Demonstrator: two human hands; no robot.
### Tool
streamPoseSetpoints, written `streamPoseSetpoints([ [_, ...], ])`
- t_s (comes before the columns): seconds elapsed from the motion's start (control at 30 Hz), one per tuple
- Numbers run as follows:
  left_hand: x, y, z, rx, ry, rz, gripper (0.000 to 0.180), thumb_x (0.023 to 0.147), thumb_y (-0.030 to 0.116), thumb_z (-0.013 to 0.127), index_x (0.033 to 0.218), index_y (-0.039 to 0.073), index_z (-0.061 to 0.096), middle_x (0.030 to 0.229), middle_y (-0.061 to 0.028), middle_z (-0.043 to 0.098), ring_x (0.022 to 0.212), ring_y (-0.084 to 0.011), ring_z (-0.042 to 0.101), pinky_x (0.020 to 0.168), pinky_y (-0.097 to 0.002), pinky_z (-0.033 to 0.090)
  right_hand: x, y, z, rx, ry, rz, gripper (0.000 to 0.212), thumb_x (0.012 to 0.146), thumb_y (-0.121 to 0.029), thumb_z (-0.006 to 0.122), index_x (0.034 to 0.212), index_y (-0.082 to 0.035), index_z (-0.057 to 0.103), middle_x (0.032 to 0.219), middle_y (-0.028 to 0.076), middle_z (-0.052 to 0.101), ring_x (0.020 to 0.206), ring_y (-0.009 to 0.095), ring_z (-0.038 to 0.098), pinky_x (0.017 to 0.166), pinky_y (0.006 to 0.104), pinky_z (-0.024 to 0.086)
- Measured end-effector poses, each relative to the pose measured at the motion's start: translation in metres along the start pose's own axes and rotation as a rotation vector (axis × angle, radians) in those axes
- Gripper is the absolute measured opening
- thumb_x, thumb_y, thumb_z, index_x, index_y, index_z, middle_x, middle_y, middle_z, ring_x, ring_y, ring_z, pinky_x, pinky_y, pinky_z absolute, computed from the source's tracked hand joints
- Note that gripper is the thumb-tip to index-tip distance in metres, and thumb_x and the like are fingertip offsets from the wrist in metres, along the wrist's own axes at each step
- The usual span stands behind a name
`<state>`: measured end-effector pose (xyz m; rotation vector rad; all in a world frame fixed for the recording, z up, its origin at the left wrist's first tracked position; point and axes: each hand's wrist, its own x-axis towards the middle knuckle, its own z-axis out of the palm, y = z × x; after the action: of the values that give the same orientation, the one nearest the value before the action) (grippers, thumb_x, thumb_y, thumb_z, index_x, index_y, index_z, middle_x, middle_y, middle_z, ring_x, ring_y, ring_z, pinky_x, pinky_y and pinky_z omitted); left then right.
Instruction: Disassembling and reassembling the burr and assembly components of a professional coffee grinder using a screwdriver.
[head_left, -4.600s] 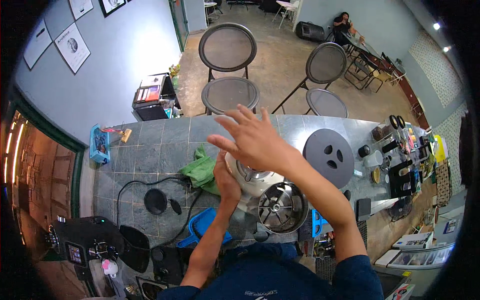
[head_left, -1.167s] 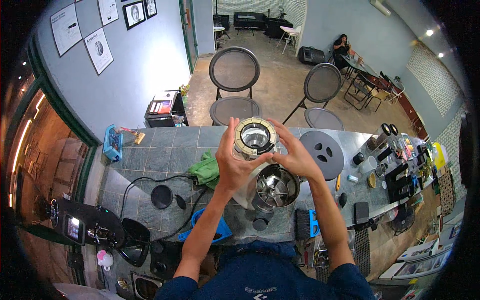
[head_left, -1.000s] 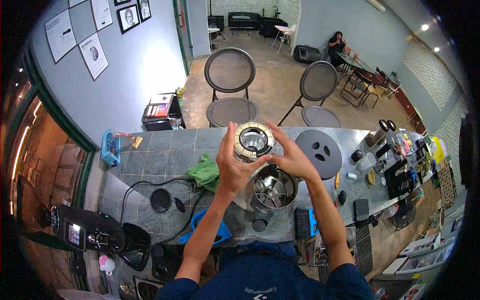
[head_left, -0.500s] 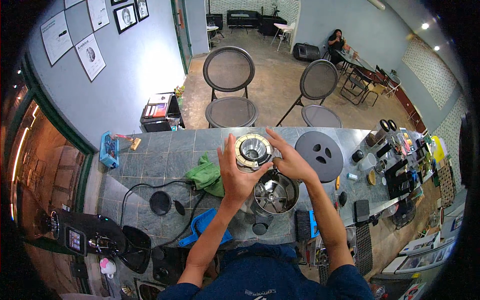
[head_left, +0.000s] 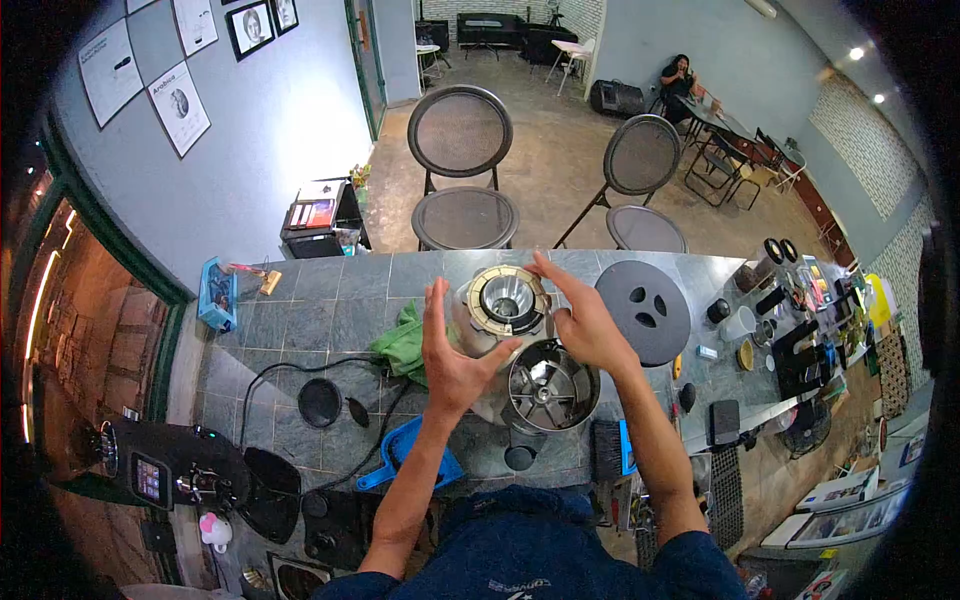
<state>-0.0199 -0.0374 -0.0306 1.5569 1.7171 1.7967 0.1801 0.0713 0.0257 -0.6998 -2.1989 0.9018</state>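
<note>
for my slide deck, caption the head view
Open left hand and right hand flank the cream adjustment ring of a coffee grinder on a tiled counter.

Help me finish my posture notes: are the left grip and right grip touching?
Apart. The head view shows a plain gap between the left grip and the right grip, with part of the beige-ringed machine visible through it.

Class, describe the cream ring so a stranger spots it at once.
Find the tiled counter; look between the person's left hand and right hand. There the cream ring circles a shiny metal hollow, beyond a spoked steel bowl. Its pale colour sets it apart from the bowl.
</note>
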Motion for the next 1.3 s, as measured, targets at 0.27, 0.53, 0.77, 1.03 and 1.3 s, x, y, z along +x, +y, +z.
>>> streamPoseSetpoints([
  [0.27, 0.019, -0.048, -0.028, 0.121, 0.250, -0.091, 0.103, 0.080, 0.035, 0.096, 0.159, -0.003, 0.041, 0.151, -0.0217, 0.058, 0.141, -0.0337, 0.055, 0.122, -0.0478, 0.038, -0.068, -0.100, 0.003, -0.286, -0.136, -0.026, 0.087, 0.079, 0.009, 0.054, 0.164, -0.005, 0.040, 0.111, 0.019, 0.074, 0.122, 0.039, 0.064, 0.119, 0.0514, 0.040],
  [0.53, 0.006, 0.007, -0.015, -0.113, -0.126, -0.015, 0.109, 0.080, 0.039, 0.096, 0.164, 0.003, 0.037, 0.158, -0.0188, 0.052, 0.149, -0.0315, 0.047, 0.121, -0.0538, 0.038, -0.020, -0.046, -0.010, -0.096, 0.181, 0.029, 0.085, 0.082, 0.009, 0.052, 0.164, -0.008, 0.040, 0.117, 0.016, 0.079, 0.123, 0.038, 0.071, 0.116, 0.0441, 0.045],
  [0.77, 0.014, -0.022, -0.024, -0.046, -0.069, -0.112, 0.112, 0.076, 0.037, 0.099, 0.163, 0.002, 0.037, 0.155, -0.0231, 0.052, 0.145, -0.0351, 0.050, 0.119, -0.0532, 0.041, -0.014, -0.062, -0.005, -0.208, 0.136, 0.151, 0.080, 0.088, 0.003, 0.055, 0.165, -0.007, 0.037, 0.114, 0.019, 0.079, 0.098, 0.044, 0.076, 0.090, 0.0457, 0.059],
  [1.03, 0.011, -0.036, -0.041, -0.257, 0.152, -0.271, 0.105, 0.081, 0.043, 0.095, 0.161, 0.002, 0.040, 0.156, -0.0219, 0.053, 0.146, -0.0343, 0.051, 0.119, -0.0552, 0.040, -0.023, -0.064, -0.010, -0.038, 0.163, 0.182, 0.078, 0.088, 0.004, 0.056, 0.164, -0.008, 0.040, 0.122, 0.023, 0.075, 0.097, 0.042, 0.075, 0.088, 0.0426, 0.058],
  [1.3, 0.012, -0.024, -0.014, -0.031, -0.080, -0.010, 0.103, 0.083, 0.041, 0.093, 0.162, 0.002, 0.039, 0.155, -0.0204, 0.054, 0.146, -0.0354, 0.050, 0.120, -0.0559, 0.039, -0.009, -0.044, 0.003, -0.314, 0.109, 0.151, 0.084, 0.085, 0.007, 0.054, 0.166, -0.011, 0.039, 0.127, 0.024, 0.074, 0.105, 0.028, 0.077, 0.093, 0.0428, 0.058],
])
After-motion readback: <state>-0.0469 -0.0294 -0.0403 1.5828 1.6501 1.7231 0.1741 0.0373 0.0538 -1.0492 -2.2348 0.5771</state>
